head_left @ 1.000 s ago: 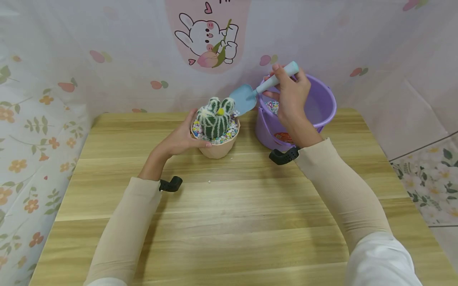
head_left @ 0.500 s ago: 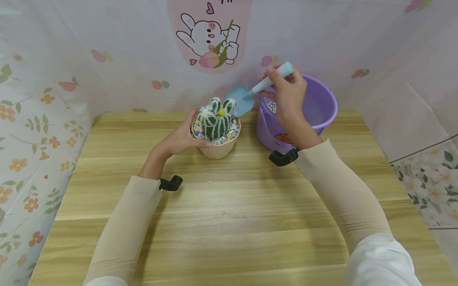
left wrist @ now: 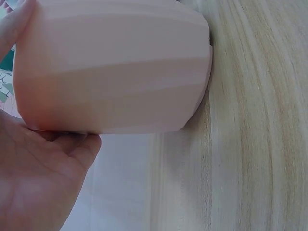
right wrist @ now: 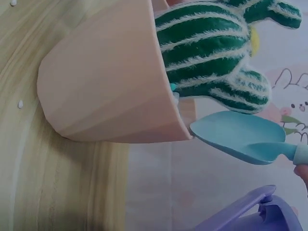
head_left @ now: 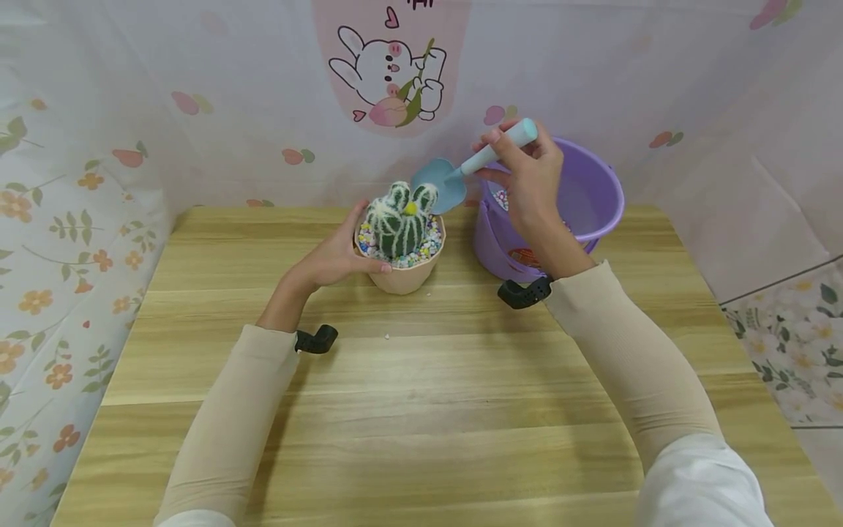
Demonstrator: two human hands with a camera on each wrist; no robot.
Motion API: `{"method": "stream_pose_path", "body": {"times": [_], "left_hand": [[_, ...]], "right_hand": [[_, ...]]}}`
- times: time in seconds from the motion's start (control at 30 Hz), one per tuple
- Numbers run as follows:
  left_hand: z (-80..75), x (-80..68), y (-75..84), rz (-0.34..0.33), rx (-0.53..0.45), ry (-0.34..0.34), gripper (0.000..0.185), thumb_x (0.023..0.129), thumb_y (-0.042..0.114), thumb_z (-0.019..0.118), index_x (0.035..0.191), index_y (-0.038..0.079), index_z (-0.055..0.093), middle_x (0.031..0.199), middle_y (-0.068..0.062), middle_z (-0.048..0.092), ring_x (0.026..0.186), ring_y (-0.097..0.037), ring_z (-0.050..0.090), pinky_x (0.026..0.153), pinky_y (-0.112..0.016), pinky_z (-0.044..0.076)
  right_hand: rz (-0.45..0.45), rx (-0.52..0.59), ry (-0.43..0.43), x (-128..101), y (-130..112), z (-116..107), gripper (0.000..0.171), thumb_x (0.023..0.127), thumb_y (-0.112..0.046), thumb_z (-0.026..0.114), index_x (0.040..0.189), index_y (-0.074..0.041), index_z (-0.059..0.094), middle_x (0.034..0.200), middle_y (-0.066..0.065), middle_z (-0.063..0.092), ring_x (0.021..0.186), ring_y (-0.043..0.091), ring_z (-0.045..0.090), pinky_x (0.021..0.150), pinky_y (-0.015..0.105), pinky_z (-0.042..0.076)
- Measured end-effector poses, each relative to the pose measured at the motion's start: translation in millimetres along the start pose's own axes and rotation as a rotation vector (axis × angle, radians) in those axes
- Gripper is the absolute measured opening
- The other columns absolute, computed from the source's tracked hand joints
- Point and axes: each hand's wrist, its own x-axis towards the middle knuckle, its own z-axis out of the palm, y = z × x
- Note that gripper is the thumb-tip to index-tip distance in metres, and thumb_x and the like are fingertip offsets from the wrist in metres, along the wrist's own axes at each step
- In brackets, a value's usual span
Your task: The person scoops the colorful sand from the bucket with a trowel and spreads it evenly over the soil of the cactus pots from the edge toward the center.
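Left hand cupped round the near-left side of a pink pot, thumb along the front wall and fingers curled up behind the rim; in the left wrist view, palm pressed against the pot's wall. Pot upright on the table, just beyond those fingers a green, white-striped toy cactus with a small yellow tuft, set in coloured pebbles filling the pot to the rim.

Right hand raised above the table, fingers pinched round the pale blue handle of a small trowel. Handle slanting up past the fingertips; blade down and to the left of them, hanging just behind the cactus and over the pot's far rim. From the right wrist view, blade close beside the rim and under the cactus; touching or not, cannot tell. Blade face bare there.

Directly behind and below the right hand, a purple bucket on the table, just to the right of the pot, a few coloured pebbles visible inside near the fingers. A few stray white pebbles on the table in front of the pot. Behind everything, a cloth backdrop with a cartoon rabbit.
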Motion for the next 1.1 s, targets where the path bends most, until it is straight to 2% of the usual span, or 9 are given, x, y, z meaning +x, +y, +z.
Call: {"method": "stream_pose_path", "body": {"times": [0.17, 0.3, 0.47, 0.8, 1.0, 1.1], "left_hand": [[0.8, -0.4, -1.5, -0.006, 0.014, 0.008, 0.121, 0.076, 0.025, 0.084, 0.157, 0.017, -0.006, 0.158, -0.012, 0.020, 0.140, -0.027, 0.031, 0.116, -0.047, 0.024], [2.5, -0.5, -1.9, -0.021, 0.037, 0.023, 0.120, 0.076, 0.027, 0.084, 0.157, 0.018, -0.005, 0.159, -0.011, 0.018, 0.141, -0.028, 0.029, 0.116, -0.049, 0.023], [4.8, 0.0, -1.4, -0.014, 0.033, 0.036, 0.117, 0.076, 0.026, 0.084, 0.157, 0.019, -0.001, 0.155, -0.012, 0.025, 0.138, -0.028, 0.034, 0.115, -0.049, 0.026], [7.2, 1.6, -3.1, 0.024, -0.004, 0.039, 0.111, 0.077, 0.022, 0.083, 0.155, 0.019, 0.005, 0.150, -0.011, 0.031, 0.134, -0.027, 0.039, 0.114, -0.047, 0.029], [4.3, 1.0, -2.1, -0.001, 0.034, 0.033, 0.118, 0.077, 0.028, 0.083, 0.156, 0.019, -0.004, 0.156, -0.012, 0.024, 0.138, -0.027, 0.033, 0.116, -0.048, 0.024], [1.7, 0.8, -1.4, 0.000, 0.028, 0.012, 0.118, 0.078, 0.027, 0.082, 0.156, 0.018, -0.006, 0.156, -0.013, 0.025, 0.138, -0.027, 0.033, 0.116, -0.048, 0.024]], "right_hand": [[0.009, 0.009, 0.041, 3, -6, -3, 0.023, 0.083, -0.009, 0.077, 0.096, 0.000, 0.061, 0.092, 0.020, 0.068, 0.085, 0.034, 0.069, 0.071, 0.043, 0.059], [0.033, 0.050, 0.074, 7, -12, -8, 0.024, 0.082, -0.009, 0.078, 0.096, 0.000, 0.061, 0.092, 0.019, 0.068, 0.084, 0.032, 0.069, 0.067, 0.044, 0.059], [0.061, 0.104, 0.105, 12, -20, -14, 0.022, 0.082, -0.007, 0.077, 0.095, 0.001, 0.061, 0.090, 0.018, 0.066, 0.083, 0.033, 0.069, 0.062, 0.046, 0.059], [0.081, 0.132, 0.172, 20, -35, -25, 0.022, 0.083, -0.007, 0.077, 0.096, 0.000, 0.061, 0.088, 0.017, 0.067, 0.082, 0.033, 0.070, 0.058, 0.044, 0.058], [0.072, 0.170, 0.187, 24, -42, -32, 0.023, 0.083, -0.006, 0.077, 0.096, 0.002, 0.060, 0.087, 0.018, 0.066, 0.082, 0.035, 0.069, 0.060, 0.048, 0.058], [0.076, 0.185, 0.204, 27, -45, -35, 0.024, 0.082, -0.005, 0.077, 0.096, 0.002, 0.059, 0.087, 0.018, 0.066, 0.081, 0.036, 0.069, 0.060, 0.048, 0.058]]}}
